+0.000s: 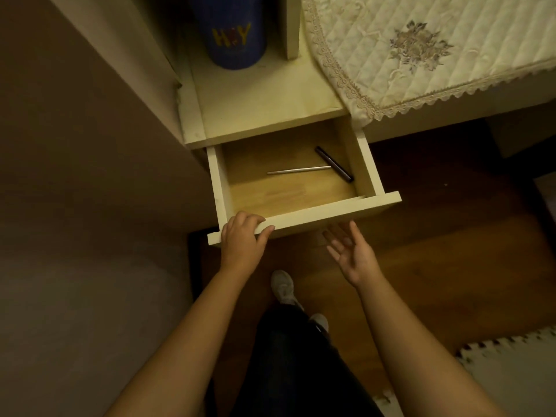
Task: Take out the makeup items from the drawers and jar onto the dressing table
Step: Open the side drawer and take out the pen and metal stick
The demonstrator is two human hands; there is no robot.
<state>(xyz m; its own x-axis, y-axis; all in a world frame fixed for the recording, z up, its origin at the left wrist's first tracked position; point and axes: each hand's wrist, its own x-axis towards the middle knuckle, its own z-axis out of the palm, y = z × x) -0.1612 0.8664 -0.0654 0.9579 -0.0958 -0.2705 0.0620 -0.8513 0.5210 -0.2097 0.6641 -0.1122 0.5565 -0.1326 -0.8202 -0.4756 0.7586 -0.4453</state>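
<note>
A cream drawer (337, 210) stands pulled out below a small shelf. On its wooden bottom lie a thin silver stick (298, 170) and a black makeup pen (333, 164), touching at one end. My left hand (243, 236) grips the drawer's front edge near its left corner. My right hand (350, 251) hovers palm up, fingers spread and holding nothing, just below the drawer front. A blue jar (231, 34) with yellow letters stands on the shelf behind the drawer.
The dressing table at the upper right is covered by a quilted cream cloth (436, 49) with lace trim. A wall panel runs along the left. Below are wooden floor (436, 266), my legs and shoes, and a white foam mat (511, 371) at the lower right.
</note>
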